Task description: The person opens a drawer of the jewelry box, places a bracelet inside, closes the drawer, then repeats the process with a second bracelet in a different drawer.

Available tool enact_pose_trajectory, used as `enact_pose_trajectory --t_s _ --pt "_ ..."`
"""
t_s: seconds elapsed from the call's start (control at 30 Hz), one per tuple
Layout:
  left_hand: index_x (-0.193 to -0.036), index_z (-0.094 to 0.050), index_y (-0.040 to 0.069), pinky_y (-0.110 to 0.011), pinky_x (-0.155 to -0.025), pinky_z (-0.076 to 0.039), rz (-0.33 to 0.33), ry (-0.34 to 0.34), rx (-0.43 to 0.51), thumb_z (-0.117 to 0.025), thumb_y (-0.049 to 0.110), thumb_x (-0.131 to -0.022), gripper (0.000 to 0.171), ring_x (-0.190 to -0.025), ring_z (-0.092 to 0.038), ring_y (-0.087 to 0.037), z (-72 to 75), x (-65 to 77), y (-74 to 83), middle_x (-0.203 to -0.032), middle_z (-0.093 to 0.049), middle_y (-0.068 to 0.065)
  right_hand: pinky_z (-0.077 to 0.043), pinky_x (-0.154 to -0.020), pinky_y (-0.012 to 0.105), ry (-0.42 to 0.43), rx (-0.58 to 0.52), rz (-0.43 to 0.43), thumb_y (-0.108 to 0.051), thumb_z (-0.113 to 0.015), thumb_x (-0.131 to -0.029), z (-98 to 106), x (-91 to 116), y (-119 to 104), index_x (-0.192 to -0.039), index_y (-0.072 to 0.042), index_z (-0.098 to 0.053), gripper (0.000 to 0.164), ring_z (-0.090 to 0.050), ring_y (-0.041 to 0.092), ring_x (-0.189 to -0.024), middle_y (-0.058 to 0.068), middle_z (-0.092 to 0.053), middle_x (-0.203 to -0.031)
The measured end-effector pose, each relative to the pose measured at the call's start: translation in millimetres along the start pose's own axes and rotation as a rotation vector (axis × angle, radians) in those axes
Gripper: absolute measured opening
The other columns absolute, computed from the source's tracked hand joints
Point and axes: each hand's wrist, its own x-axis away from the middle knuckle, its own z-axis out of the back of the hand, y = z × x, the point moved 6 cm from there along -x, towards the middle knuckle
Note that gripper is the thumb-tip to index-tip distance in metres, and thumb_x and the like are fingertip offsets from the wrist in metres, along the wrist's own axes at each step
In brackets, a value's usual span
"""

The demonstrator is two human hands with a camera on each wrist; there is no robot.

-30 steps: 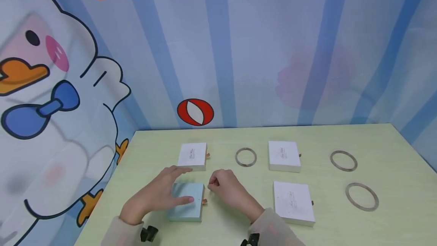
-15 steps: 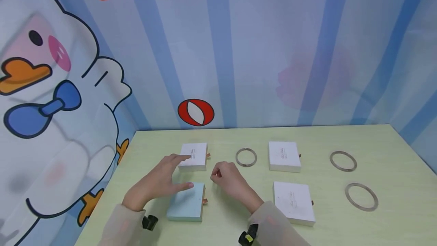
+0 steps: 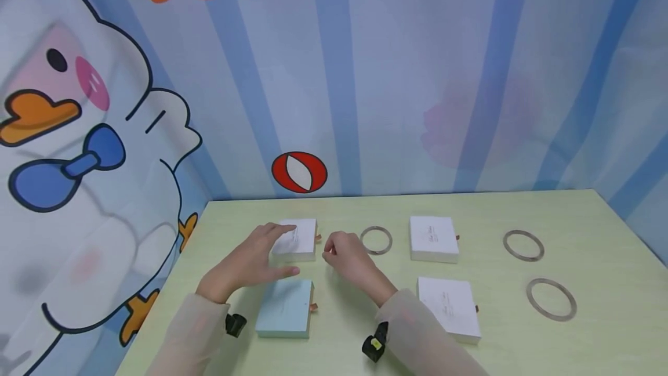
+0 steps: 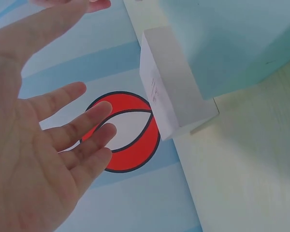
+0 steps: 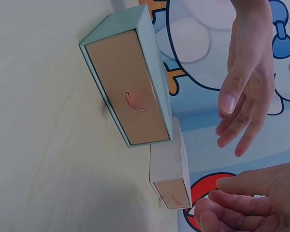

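My left hand (image 3: 250,260) hovers with spread fingers over the gap between a small white drawer box (image 3: 297,242) and a light blue drawer box (image 3: 284,309). In the left wrist view its palm (image 4: 34,159) shows bare. My right hand (image 3: 348,257) is just right of these boxes, fingers loosely bent and holding nothing. From the right wrist view, the blue box (image 5: 128,92) shows its brown drawer front with a small ribbon pull (image 5: 134,102); the white box (image 5: 169,159) stands beyond it. A grey bangle (image 3: 376,240) lies beside the right hand, partly overlapped by it.
Right of the hands sit two more white boxes, one at the back (image 3: 433,239) and one nearer (image 3: 449,309). Two bangles lie at the far right, one behind (image 3: 524,246) and one in front (image 3: 551,299). A printed curtain (image 3: 396,74) hangs behind the table (image 3: 365,208).
Both hands have moved away from me, toward the back of the table. The left hand has left its place over the blue box and now overlaps the white one. The boxes and bangles stay put.
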Motion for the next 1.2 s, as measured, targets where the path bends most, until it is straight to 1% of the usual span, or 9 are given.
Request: enact_pose_trajectory --t_s 0.23,0.43,0.6,0.8,0.9,0.97,1.03,1.2 --pt "-0.148 -0.046 0.011 -0.055 -0.101 -0.043 0.001 -0.005 -0.017 -0.079 0.048 -0.082 0.083 -0.126 -0.045 -0.032 0.6 -14.9 -2.2 -0.143 -0.048 -0.013 -0.045 -0.057 0.025 -0.015 0.037 -0.047 -0.003 -0.067 -0.093 1.1 -12.4 1.2 -0.088 0.000 -0.067 0.005 -0.052 0.016 -0.065 0.004 -0.060 -0.074" --pt "-0.148 -0.046 0.013 -0.054 -0.101 -0.043 0.010 -0.008 0.000 -0.081 0.044 -0.081 0.082 -0.125 -0.045 -0.031 0.2 -26.3 -3.9 -0.143 -0.048 -0.013 -0.048 -0.059 0.027 -0.041 0.055 -0.099 -0.003 -0.066 -0.094 1.3 -23.3 3.5 -0.091 0.001 -0.067 0.005 -0.055 0.017 -0.067 0.007 -0.062 -0.079" --pt "-0.148 -0.047 0.013 -0.055 -0.100 -0.044 0.027 -0.018 0.007 -0.083 0.042 -0.080 0.082 -0.125 -0.045 -0.031 -0.9 -32.8 -6.4 -0.143 -0.048 -0.013 -0.052 -0.065 0.032 -0.038 0.081 -0.082 -0.002 -0.067 -0.093 3.4 -29.2 -0.1 -0.094 0.004 -0.068 0.006 -0.059 0.021 -0.073 0.012 -0.066 -0.087" --pt "-0.148 -0.047 0.010 -0.054 -0.101 -0.043 0.028 -0.034 -0.014 -0.084 0.042 -0.078 0.085 -0.124 -0.046 -0.032 -1.7 -39.2 -12.2 -0.144 -0.048 -0.015 -0.054 -0.080 0.039 -0.054 0.122 -0.084 -0.004 -0.066 -0.093 1.7 -32.9 -0.2 -0.103 0.007 -0.069 0.015 -0.065 0.029 -0.093 0.018 -0.069 -0.106" --pt "-0.148 -0.046 0.008 -0.056 -0.102 -0.042 0.021 -0.039 -0.022 -0.084 0.042 -0.078 0.086 -0.126 -0.045 -0.034 -1.6 -42.0 -15.0 -0.145 -0.047 -0.016 -0.054 -0.083 0.040 -0.060 0.136 -0.090 -0.004 -0.067 -0.094 0.4 -33.8 1.7 -0.105 0.007 -0.068 0.016 -0.065 0.030 -0.097 0.018 -0.068 -0.107" --pt "-0.148 -0.046 0.008 -0.056 -0.103 -0.040 0.025 -0.046 -0.020 -0.085 0.041 -0.078 0.086 -0.127 -0.044 -0.035 -1.7 -43.8 -16.4 -0.145 -0.046 -0.017 -0.054 -0.082 0.040 -0.060 0.146 -0.091 -0.005 -0.067 -0.094 -0.3 -34.8 3.3 -0.106 0.007 -0.067 0.017 -0.065 0.031 -0.097 0.019 -0.068 -0.106" --pt "-0.148 -0.046 0.009 -0.057 -0.103 -0.040 0.028 -0.050 -0.022 -0.085 0.042 -0.078 0.087 -0.128 -0.043 -0.035 -1.8 -45.6 -17.2 -0.146 -0.045 -0.017 -0.053 -0.082 0.040 -0.063 0.146 -0.093 -0.005 -0.066 -0.094 -1.4 -36.4 4.8 -0.107 0.007 -0.067 0.018 -0.065 0.030 -0.096 0.019 -0.068 -0.106" --pt "-0.148 -0.046 0.009 -0.056 -0.103 -0.041 0.038 -0.063 -0.031 -0.085 0.042 -0.077 0.088 -0.128 -0.043 -0.035 -3.0 -52.2 -18.5 -0.146 -0.046 -0.017 -0.053 -0.085 0.041 -0.072 0.137 -0.098 -0.006 -0.065 -0.096 -3.8 -41.9 9.7 -0.107 0.007 -0.066 0.017 -0.064 0.032 -0.100 0.018 -0.067 -0.109"
